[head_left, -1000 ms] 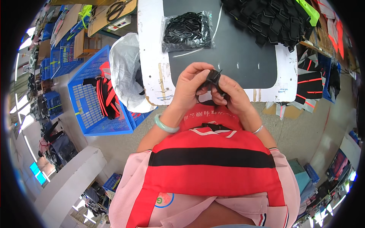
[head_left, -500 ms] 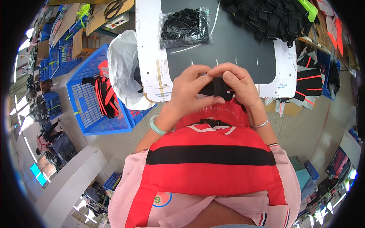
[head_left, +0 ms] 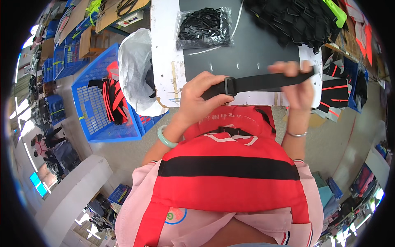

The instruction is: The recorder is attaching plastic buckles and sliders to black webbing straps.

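A black webbing strap (head_left: 263, 82) is stretched between my two hands, just over the near edge of the table. My left hand (head_left: 202, 91) pinches it beside a black plastic slide buckle (head_left: 230, 86) threaded on it. On the right, my right hand (head_left: 295, 84), blurred by motion, is closed round the strap close to its other end. Beyond the hands lies a clear plastic bag of black buckles (head_left: 204, 29). A big heap of black straps with buckles (head_left: 294, 20) covers the far right of the table.
The white table (head_left: 166, 78) has a dark grey panel in its top. To the left stand a white plastic sack (head_left: 133, 70) and a blue crate (head_left: 92, 107) holding red and black pieces. Black pieces with red stripes (head_left: 335, 88) sit beyond the table's right side.
My hands were together on the bunched strap. My right hand has since swept right, drawing the strap out straight, and my left hand has shifted slightly left, keeping hold near the buckle.
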